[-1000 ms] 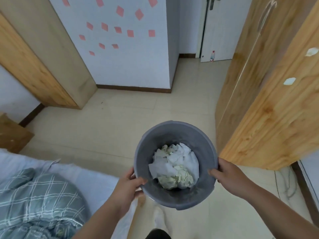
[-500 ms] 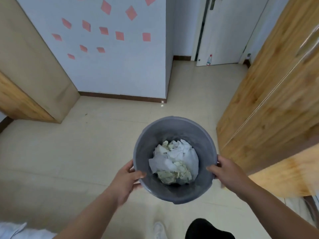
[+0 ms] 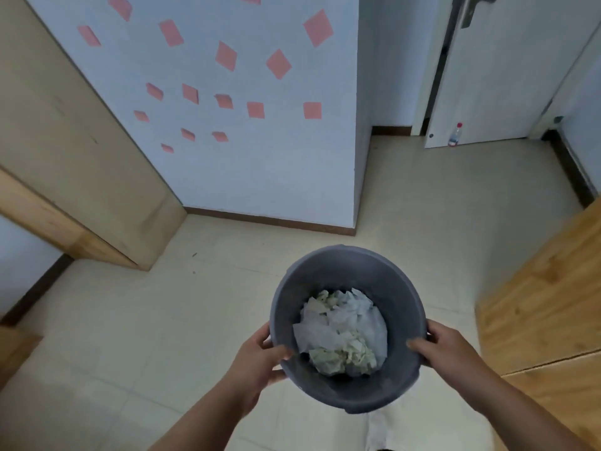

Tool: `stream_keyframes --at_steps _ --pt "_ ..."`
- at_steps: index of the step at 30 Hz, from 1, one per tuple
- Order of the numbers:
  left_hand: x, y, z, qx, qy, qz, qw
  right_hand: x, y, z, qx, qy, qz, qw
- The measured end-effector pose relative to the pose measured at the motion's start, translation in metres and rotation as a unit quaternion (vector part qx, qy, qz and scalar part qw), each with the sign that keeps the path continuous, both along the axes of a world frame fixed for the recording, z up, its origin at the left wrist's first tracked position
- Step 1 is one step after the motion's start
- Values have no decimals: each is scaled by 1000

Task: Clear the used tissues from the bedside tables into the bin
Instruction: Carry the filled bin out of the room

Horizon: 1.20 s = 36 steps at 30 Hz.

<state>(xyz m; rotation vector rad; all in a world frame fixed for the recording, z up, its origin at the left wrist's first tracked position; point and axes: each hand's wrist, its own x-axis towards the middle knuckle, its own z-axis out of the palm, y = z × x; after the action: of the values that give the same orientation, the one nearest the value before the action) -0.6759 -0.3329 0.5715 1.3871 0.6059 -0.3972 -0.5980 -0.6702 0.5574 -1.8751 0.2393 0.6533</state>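
The pale tiled floor (image 3: 162,320) fills most of the view, and it is where things would go wrong: the bin (image 3: 400,288) is carried in the air above it, tipped a little toward the person, so a jolt or a further tilt could shake the loose paper out over the near edge. Behind stands a white wall (image 3: 276,177) dotted with pink notes (image 3: 224,56), with a tall wooden panel (image 3: 81,157) to its left and a white door (image 3: 507,66) to its right. A wooden cabinet (image 3: 536,304) lies close on the right side, and I judge that a careless swing could knock the bin against it and loosen the grip. No bedside table shows plainly here, so whether any tissue is left on one cannot be told. The grey round bin is held between both hands at its near rim. The left hand (image 3: 257,362) grips the left side, thumb hooked over the rim to the inside and fingers curled against the outer wall. The right hand (image 3: 452,349) does the same on the right side, thumb over the edge. The used tissues (image 3: 341,330), white and crumpled with some yellowish, sit heaped in the bottom of the bin, well below the rim. A small bottle (image 3: 454,135) stands by the door
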Motion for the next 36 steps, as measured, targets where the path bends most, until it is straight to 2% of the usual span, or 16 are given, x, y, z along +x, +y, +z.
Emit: stream_keyframes --at_steps 7,12,16,21,28,36 --pt "116 64 6 10 -22 80 997 181 82 32 4 -35 84 996" --pt "199 131 -30 1 20 104 994 263 154 -5 -5 -7 99 995" --pt "275 185 -55 -10 55 79 995 319 203 -37 -21 34 86 995" --pt "375 242 -60 -5 87 23 996 391 246 -36 -28 59 38 997" --pt "493 268 -72 -17 106 14 994 490 269 -47 -34 81 11 996" --pt "592 284 -143 -6 153 36 988 608 293 -132 -52 128 41 990"
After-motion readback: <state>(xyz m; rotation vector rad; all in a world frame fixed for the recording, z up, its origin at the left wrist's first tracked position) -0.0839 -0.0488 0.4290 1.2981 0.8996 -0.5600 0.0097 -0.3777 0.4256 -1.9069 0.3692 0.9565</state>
